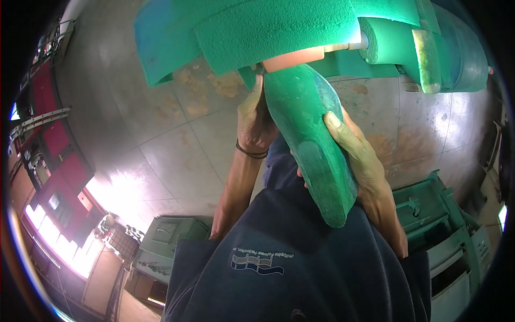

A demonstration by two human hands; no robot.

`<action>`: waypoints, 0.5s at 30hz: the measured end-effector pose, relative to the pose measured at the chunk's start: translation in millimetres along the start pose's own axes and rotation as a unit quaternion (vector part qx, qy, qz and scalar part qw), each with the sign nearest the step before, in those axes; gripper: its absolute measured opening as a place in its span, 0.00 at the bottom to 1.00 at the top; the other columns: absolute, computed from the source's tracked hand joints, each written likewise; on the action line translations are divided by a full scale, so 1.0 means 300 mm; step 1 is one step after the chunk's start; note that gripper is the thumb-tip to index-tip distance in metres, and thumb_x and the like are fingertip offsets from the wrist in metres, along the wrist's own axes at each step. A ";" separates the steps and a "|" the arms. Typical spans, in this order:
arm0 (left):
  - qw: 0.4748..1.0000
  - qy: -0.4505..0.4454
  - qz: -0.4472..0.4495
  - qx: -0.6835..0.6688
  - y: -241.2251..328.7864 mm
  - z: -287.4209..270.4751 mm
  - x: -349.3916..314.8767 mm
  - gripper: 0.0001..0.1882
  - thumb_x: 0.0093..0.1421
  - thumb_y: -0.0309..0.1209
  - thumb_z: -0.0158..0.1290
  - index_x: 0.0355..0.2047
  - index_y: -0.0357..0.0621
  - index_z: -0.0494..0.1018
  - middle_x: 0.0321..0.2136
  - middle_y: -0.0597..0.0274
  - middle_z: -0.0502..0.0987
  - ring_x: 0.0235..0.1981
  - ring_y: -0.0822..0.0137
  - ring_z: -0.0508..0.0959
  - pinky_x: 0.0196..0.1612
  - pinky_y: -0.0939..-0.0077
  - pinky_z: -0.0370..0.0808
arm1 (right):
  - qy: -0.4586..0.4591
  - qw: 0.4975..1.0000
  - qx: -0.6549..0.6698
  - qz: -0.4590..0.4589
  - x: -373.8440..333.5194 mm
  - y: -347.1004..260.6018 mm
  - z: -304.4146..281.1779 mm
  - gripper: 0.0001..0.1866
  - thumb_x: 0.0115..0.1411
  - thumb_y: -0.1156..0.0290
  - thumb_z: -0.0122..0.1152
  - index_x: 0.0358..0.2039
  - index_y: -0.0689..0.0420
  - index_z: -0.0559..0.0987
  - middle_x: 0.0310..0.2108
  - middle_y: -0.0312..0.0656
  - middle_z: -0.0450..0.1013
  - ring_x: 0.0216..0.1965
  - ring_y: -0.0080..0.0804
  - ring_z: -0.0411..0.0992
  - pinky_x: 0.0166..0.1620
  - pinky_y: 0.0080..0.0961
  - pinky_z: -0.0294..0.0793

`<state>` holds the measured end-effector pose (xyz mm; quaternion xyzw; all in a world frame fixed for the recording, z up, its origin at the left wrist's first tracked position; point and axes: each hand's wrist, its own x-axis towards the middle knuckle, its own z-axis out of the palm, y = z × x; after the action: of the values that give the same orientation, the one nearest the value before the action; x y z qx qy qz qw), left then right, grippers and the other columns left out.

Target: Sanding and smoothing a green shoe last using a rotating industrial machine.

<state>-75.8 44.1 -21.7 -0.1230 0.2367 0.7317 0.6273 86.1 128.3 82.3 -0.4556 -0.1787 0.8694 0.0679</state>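
Note:
A long, smooth, green-lit shoe last point(306, 129) slants across the middle of the view, its narrower end toward my body. My right hand point(357, 145) grips its right side, thumb on top and fingers wrapped underneath. At its far left edge, my left hand point(256, 118) has its thumb pointing up, and its fingers are mostly hidden behind the last. The far end of the last meets an orange roller point(294, 60) under a rough green machine hood point(279, 32). Whether they touch, I cannot make out.
The green machine runs across the top, with a pale shaft point(357, 43) and more rounded housings point(461, 59) at right. Green metal cabinets stand at lower left point(169, 241) and lower right point(434, 214). Maroon panels point(59, 145) line the left. The tiled floor point(177, 150) has brown stains.

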 end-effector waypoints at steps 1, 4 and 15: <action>1.000 0.000 0.000 0.001 0.000 -0.001 0.000 0.25 0.73 0.44 0.41 0.60 0.37 0.63 0.51 0.54 0.74 0.51 0.61 0.76 0.55 0.61 0.76 | 0.005 1.000 -0.028 -0.004 -0.001 0.002 0.004 0.34 0.66 0.52 0.55 0.66 0.56 0.59 0.43 0.47 0.72 0.36 0.31 0.73 0.38 0.27 0.76; 1.000 0.006 -0.012 0.005 0.001 -0.004 -0.002 0.25 0.73 0.44 0.41 0.60 0.37 0.63 0.52 0.54 0.73 0.52 0.62 0.75 0.55 0.61 0.75 | 0.010 0.999 -0.052 -0.009 -0.006 0.009 0.004 0.39 0.65 0.47 0.53 0.68 0.56 0.54 0.34 0.55 0.73 0.22 0.38 0.77 0.23 0.30 0.81; 0.994 -0.021 0.022 -0.109 -0.012 -0.073 -0.001 0.21 0.73 0.42 0.41 0.56 0.39 0.68 0.49 0.58 0.77 0.48 0.63 0.78 0.52 0.63 0.78 | -0.013 0.997 -0.070 0.026 0.029 -0.042 0.025 0.32 0.66 0.54 0.58 0.64 0.59 0.64 0.51 0.39 0.71 0.51 0.24 0.69 0.54 0.24 0.69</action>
<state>-74.7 33.1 -41.2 -0.1703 0.1453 0.7689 0.5989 74.4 140.5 84.3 -0.4527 -0.2281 0.8619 0.0104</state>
